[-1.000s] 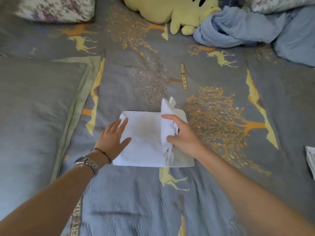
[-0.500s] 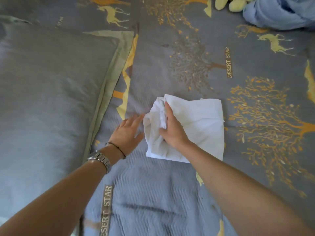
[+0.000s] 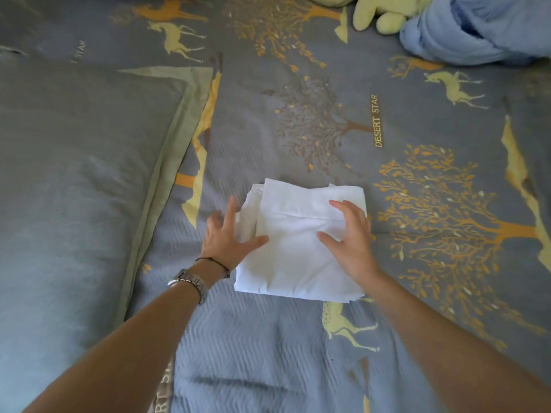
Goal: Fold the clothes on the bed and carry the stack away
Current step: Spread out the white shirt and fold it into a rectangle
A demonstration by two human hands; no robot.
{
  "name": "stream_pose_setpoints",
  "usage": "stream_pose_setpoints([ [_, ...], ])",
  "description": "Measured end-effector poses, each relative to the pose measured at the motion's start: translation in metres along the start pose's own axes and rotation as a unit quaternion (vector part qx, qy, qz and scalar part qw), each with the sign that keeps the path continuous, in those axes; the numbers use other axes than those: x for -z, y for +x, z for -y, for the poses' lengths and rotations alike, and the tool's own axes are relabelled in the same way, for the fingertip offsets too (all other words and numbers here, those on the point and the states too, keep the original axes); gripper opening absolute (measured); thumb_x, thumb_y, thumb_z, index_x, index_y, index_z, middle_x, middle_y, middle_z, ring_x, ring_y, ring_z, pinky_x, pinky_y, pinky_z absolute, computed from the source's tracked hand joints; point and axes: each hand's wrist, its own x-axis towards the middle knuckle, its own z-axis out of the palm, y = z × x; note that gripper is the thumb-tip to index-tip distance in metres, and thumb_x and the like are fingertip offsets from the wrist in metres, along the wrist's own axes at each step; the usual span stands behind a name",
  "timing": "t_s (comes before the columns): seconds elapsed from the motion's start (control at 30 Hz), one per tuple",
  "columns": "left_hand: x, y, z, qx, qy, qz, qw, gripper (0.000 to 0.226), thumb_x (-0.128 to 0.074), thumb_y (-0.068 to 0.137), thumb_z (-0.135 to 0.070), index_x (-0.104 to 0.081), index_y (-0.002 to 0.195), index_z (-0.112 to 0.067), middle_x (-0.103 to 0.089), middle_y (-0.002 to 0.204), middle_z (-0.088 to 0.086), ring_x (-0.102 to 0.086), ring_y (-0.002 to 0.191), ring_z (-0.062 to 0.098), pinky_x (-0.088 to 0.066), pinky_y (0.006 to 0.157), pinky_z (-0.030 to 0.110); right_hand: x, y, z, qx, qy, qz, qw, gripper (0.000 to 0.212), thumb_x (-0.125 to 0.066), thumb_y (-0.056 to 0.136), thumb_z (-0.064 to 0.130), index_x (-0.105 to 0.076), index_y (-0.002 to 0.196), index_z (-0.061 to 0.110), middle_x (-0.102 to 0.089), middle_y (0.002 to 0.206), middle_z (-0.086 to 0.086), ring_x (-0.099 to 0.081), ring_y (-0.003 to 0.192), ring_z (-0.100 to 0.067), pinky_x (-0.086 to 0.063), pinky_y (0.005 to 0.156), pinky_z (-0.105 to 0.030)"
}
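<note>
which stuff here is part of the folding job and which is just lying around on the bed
Part of the job:
white folded cloth
left hand, flat on its left edge
right hand, pressing its top
crumpled blue garment, possibly next

Lying about:
grey pillow
yellow plush toy
printed bedspread

One head-worn view, looking forward and steeply down over both forearms.

The wide-angle camera sits close above the left hand and right hand, centred on them; beyond the fingertips the grey tree-printed bedspread fills the frame to its top edge.
</note>
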Motion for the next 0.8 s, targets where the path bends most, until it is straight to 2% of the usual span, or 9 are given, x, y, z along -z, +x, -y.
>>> stream_pose_setpoints([
  [0.1,-0.006,0.008,0.011,0.032,0.094,0.014,0.995,0.123,-0.069,0.053,-0.072,0.008,0.144,-0.041,-0.022,0.145,0.013,-0.028,0.133,0.032,-0.028,0.107,0.047,0.015,0.001,-0.026,-0.061,-0.062,0.038,0.995,0.069,-0.08,0.069,0.024,-0.05,0.131,0.025,-0.033,0.145,-0.009,-0.027,0.137,-0.024,-0.014,0.108,-0.028],
  [0.2,-0.008,0.011,0.018,0.039,0.17,-0.024,0.984,0.121,-0.059,0.051,-0.082,0.007,0.144,-0.041,-0.024,0.147,0.01,-0.03,0.131,0.033,-0.029,0.103,0.049,0.022,0.002,-0.04,-0.097,0.007,0.041,0.994,0.072,-0.082,0.066,0.016,-0.052,0.131,0.023,-0.029,0.143,-0.014,-0.029,0.133,-0.028,-0.017,0.112,-0.029],
  [0.27,-0.009,0.012,0.019,0.039,0.178,-0.03,0.983,0.12,-0.057,0.052,-0.082,0.005,0.145,-0.04,-0.03,0.147,0.008,-0.032,0.129,0.033,-0.029,0.102,0.048,0.026,0.002,-0.045,-0.094,0.056,0.055,0.992,0.073,-0.082,0.066,0.01,-0.051,0.131,0.02,-0.033,0.136,-0.015,-0.047,0.107,-0.022,-0.034,0.102,-0.025],
  [0.33,-0.01,0.015,0.017,0.021,0.187,-0.023,0.982,0.118,-0.058,0.055,-0.081,0.006,0.145,-0.04,-0.037,0.142,0.007,-0.033,0.127,0.033,-0.028,0.102,0.047,0.028,0.003,-0.049,-0.087,0.091,0.076,0.989,0.074,-0.081,0.068,0.007,-0.048,0.133,0.018,-0.04,0.118,-0.007,-0.043,0.074,-0.012,-0.04,0.079,-0.017],
  [0.37,-0.01,0.017,0.016,0.006,0.192,-0.021,0.981,0.117,-0.058,0.056,-0.081,0.006,0.145,-0.04,-0.041,0.138,0.006,-0.036,0.125,0.033,-0.028,0.102,0.047,0.03,0.004,-0.05,-0.09,0.108,0.089,0.986,0.075,-0.08,0.069,0.006,-0.046,0.135,0.019,-0.042,0.107,-0.001,-0.04,0.07,-0.012,-0.039,0.074,-0.019],
  [0.43,-0.01,0.021,0.012,-0.03,0.182,-0.013,0.983,0.119,-0.058,0.055,-0.082,0.009,0.144,-0.04,-0.049,0.129,0.007,-0.041,0.119,0.033,-0.03,0.099,0.045,0.031,0.006,-0.052,-0.111,0.156,0.126,0.973,0.076,-0.078,0.072,0.006,-0.043,0.137,0.023,-0.047,0.103,0.001,-0.049,0.08,-0.019,-0.045,0.079,-0.027],
  [0.53,-0.009,0.026,0.008,-0.08,0.09,0.049,0.991,0.121,-0.061,0.055,-0.075,0.014,0.143,-0.041,-0.045,0.136,0.008,-0.042,0.125,0.03,-0.035,0.104,0.044,0.034,0.008,-0.055,-0.125,0.201,0.157,0.959,0.076,-0.077,0.074,0.007,-0.041,0.137,0.027,-0.046,0.13,-0.012,-0.051,0.115,-0.028,-0.041,0.102,-0.047],
  [0.67,-0.009,0.033,0.004,-0.101,0.012,0.086,0.991,0.112,-0.075,0.072,-0.04,0.012,0.141,-0.046,-0.038,0.135,0.005,-0.037,0.127,0.019,-0.031,0.101,0.028,0.035,0.01,-0.057,-0.114,0.226,0.156,0.955,0.075,-0.077,0.074,0.007,-0.041,0.137,0.027,-0.04,0.139,-0.008,-0.043,0.127,-0.019,-0.035,0.109,-0.045],
  [0.8,-0.008,0.038,-0.001,-0.085,-0.002,0.118,0.989,0.106,-0.073,0.077,-0.024,0.007,0.144,-0.043,-0.034,0.126,0.001,-0.035,0.117,0.013,-0.028,0.099,0.026,0.029,0.007,-0.054,-0.112,0.244,0.127,0.955,0.076,-0.077,0.073,0.004,-0.042,0.136,0.027,-0.038,0.137,-0.009,-0.043,0.126,-0.018,-0.036,0.11,-0.037],
])
